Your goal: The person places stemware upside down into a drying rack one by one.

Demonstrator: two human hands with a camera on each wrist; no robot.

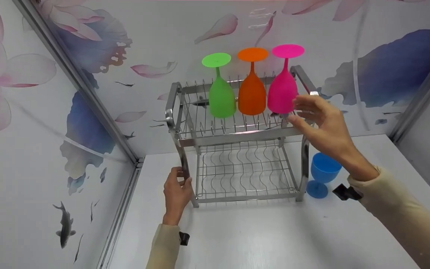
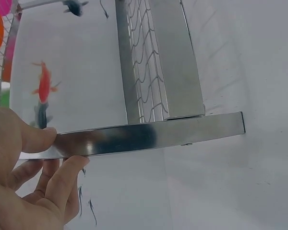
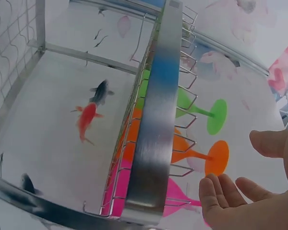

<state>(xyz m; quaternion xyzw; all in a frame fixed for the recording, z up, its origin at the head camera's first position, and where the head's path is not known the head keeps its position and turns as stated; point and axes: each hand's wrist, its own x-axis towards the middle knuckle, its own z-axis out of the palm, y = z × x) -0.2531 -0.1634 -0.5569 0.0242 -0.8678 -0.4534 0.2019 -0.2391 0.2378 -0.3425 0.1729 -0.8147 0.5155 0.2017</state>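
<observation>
A two-tier metal dish rack [image 1: 243,138] stands against the back wall. Upside down on its upper tier are a green goblet [image 1: 222,99], an orange goblet [image 1: 252,98] and a pink goblet [image 1: 283,96], left to right. My left hand [image 1: 177,190] grips the rack's left front upright, thumb on one side and fingers on the other in the left wrist view [image 2: 33,177]. Beside the pink goblet is my right hand [image 1: 325,125], its fingers extended and thumb apart, nothing held. A blue goblet [image 1: 325,168] stands upright on the table, right of the rack, below my right forearm.
The rack's lower tier has wavy wire slots [image 1: 243,168]. White table surface [image 1: 245,235] extends in front of the rack. Patterned wall panels with flowers and fish enclose the back and sides, joined by metal corner posts [image 1: 88,89].
</observation>
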